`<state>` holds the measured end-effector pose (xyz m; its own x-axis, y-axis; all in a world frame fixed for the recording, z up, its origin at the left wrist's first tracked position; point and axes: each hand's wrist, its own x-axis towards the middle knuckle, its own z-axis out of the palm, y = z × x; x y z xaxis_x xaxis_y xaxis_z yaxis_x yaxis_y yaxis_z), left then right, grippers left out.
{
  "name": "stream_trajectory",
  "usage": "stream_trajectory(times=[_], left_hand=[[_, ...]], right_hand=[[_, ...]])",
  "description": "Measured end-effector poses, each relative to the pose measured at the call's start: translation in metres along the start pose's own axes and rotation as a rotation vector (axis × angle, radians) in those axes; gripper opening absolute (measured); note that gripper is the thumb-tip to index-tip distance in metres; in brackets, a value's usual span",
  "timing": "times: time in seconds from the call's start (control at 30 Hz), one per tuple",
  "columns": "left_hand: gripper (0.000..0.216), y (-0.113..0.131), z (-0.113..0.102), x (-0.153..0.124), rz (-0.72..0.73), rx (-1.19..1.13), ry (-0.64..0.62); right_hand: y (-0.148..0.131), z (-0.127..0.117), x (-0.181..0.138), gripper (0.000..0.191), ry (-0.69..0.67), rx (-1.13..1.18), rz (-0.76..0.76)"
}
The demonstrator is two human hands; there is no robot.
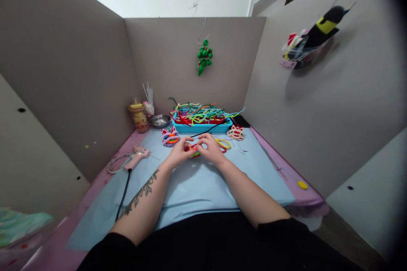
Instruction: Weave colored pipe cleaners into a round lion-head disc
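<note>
My left hand (182, 152) and my right hand (208, 147) meet over the blue table cover. Both are closed, fingers pinching a small red, orange and green pipe-cleaner piece (195, 150) between them; its shape is mostly hidden. A black pipe cleaner (208, 130) slants up from near my fingertips toward the basket. Just left of my left hand sits a purple animal-head figure (170, 136) with an orange mouth. Yellow and red pipe cleaners (224, 144) curl beside my right hand, and a cream and red animal-head figure (235, 133) lies farther right.
Behind my hands stands a blue basket (202, 128) heaped with pipe cleaners. A pink glue gun (137, 159) with its cable lies left. A metal bowl (160, 121) and a lidded cup (139, 117) stand at back left. Grey partitions (229, 59) surround the table; a yellow disc (302, 185) lies right.
</note>
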<state>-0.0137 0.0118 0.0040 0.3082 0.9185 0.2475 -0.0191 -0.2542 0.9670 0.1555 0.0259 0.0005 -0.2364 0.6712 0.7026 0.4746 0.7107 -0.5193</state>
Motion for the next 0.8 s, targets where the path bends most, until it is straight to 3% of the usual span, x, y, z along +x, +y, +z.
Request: stream_trajectory(times=[0.43,0.8], left_hand=[[0.057,0.000,0.000,0.000,-0.027,0.056,0.065],[0.064,-0.011,-0.009,0.007,-0.044,-0.020,0.028]], right_hand=[[0.006,-0.004,0.000,0.010,-0.122,-0.082,-0.035],[0.005,-0.016,0.002,0.011,-0.210,-0.241,-0.260]])
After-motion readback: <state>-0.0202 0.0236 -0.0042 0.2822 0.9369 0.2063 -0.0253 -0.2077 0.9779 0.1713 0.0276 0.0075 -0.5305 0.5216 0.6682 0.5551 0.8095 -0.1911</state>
